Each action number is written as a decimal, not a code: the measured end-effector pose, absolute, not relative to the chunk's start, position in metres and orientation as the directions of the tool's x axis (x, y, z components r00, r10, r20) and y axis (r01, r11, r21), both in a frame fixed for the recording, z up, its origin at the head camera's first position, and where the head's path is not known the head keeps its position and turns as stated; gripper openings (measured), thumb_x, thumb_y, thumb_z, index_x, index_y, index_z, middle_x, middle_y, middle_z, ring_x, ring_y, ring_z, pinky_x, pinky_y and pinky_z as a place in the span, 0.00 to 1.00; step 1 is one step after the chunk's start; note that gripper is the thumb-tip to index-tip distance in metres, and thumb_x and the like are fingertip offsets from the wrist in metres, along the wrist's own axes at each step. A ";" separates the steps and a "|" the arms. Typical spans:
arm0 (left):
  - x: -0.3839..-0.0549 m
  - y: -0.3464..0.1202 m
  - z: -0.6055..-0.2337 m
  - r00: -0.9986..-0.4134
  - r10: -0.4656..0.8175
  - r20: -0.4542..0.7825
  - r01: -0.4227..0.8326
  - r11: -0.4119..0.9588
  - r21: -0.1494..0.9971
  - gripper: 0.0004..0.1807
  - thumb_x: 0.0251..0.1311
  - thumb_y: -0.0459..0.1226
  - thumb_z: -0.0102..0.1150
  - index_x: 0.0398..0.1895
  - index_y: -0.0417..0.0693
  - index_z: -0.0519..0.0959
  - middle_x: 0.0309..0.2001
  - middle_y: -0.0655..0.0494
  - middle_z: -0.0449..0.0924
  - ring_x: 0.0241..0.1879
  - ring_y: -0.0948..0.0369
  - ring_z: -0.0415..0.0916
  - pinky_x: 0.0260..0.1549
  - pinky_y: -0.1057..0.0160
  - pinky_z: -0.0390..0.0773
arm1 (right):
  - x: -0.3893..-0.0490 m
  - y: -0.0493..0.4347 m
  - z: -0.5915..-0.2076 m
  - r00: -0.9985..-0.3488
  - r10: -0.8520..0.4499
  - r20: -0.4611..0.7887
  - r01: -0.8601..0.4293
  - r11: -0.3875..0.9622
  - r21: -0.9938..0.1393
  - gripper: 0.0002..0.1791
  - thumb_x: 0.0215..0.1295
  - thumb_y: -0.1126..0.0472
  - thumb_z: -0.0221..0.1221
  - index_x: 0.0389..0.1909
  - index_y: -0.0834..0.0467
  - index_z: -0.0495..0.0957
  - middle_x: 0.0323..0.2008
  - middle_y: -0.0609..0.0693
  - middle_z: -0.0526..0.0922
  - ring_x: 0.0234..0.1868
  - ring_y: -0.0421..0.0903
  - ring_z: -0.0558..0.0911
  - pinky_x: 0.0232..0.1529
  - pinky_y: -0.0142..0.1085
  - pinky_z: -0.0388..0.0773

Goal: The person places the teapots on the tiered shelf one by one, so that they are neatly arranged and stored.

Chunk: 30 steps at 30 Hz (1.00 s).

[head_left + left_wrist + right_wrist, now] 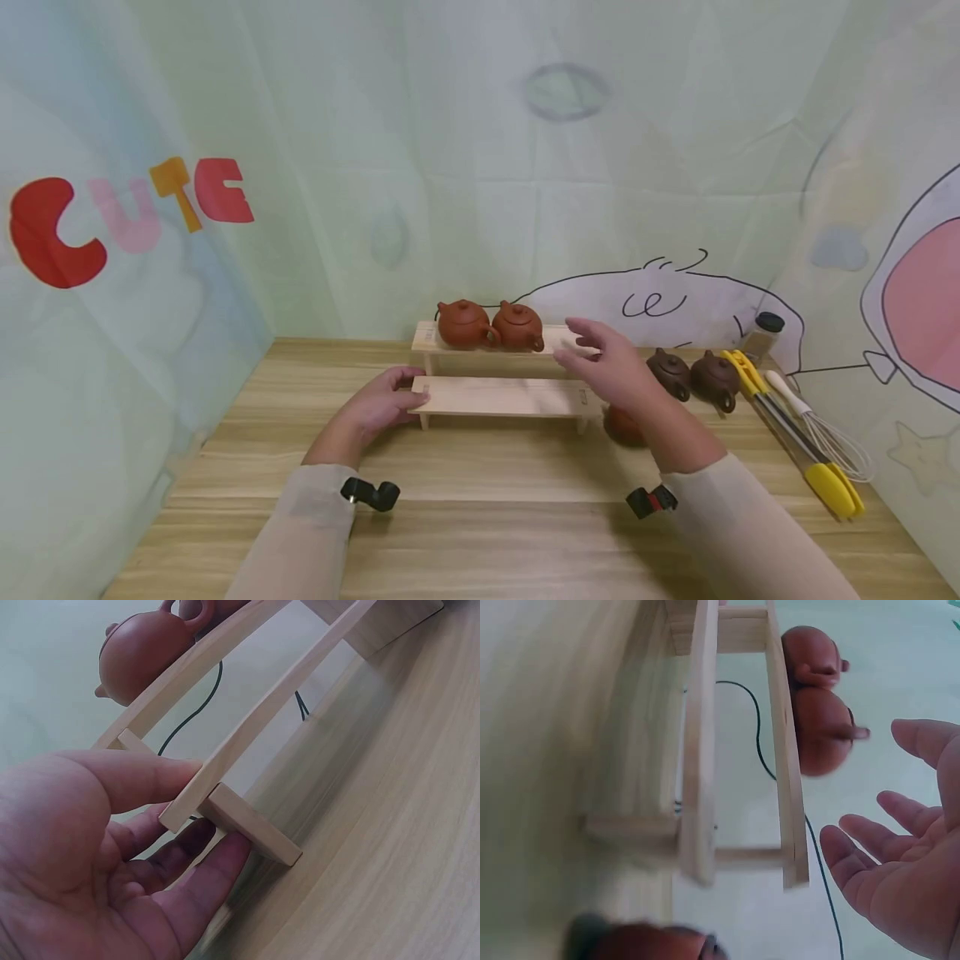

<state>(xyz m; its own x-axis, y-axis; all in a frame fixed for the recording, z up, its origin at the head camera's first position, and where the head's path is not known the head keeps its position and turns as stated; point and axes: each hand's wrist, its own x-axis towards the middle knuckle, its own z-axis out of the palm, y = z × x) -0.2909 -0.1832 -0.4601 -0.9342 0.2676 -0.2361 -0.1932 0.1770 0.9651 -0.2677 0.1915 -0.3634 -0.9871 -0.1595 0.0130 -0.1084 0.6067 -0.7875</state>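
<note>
A two-step wooden stand (495,397) sits on the table near the back wall. My left hand (375,406) grips the left end of its lower step; in the left wrist view the thumb (142,776) lies over the board and the fingers curl beneath, by the leg. Two reddish-brown teapots stand side by side on the upper step: a left one (461,325) and a right one (517,327). My right hand (615,367) hovers at the upper step's right end, fingers spread and holding nothing. Another reddish-brown teapot (622,427) is partly hidden under the right forearm.
Two dark brown teapots, one nearer (667,375) and one farther right (715,380), stand right of the stand. Beyond them are yellow-tipped tongs (787,425), a whisk (825,433) and a black-lidded jar (762,337). A printed cloth (465,167) rises behind the table.
</note>
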 end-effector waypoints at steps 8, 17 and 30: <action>-0.290 -0.183 -0.462 -0.934 0.269 -0.235 -0.189 0.186 0.964 0.33 0.73 0.32 0.62 0.77 0.33 0.62 0.70 0.35 0.67 0.57 0.53 0.80 0.58 0.54 0.86 | -0.236 0.250 -0.386 -0.997 -0.037 0.073 -0.080 0.657 -0.749 0.41 0.71 0.39 0.67 0.79 0.49 0.68 0.74 0.59 0.77 0.70 0.61 0.80 0.69 0.60 0.79; -0.290 -0.186 -0.460 -0.931 0.259 -0.256 -0.208 0.197 0.958 0.34 0.74 0.33 0.62 0.77 0.34 0.62 0.73 0.36 0.65 0.62 0.50 0.78 0.62 0.52 0.85 | -0.223 0.290 -0.402 -1.000 -0.014 0.005 -0.013 0.684 -0.730 0.45 0.71 0.39 0.67 0.81 0.54 0.64 0.77 0.63 0.72 0.72 0.67 0.75 0.67 0.65 0.79; -0.289 -0.184 -0.456 -0.931 0.267 -0.250 -0.201 0.196 0.960 0.34 0.74 0.33 0.61 0.78 0.33 0.60 0.73 0.35 0.64 0.62 0.50 0.77 0.62 0.53 0.84 | -0.226 0.306 -0.426 -0.995 -0.049 -0.091 0.039 0.638 -0.769 0.50 0.68 0.38 0.71 0.82 0.57 0.62 0.78 0.66 0.68 0.76 0.70 0.71 0.70 0.65 0.76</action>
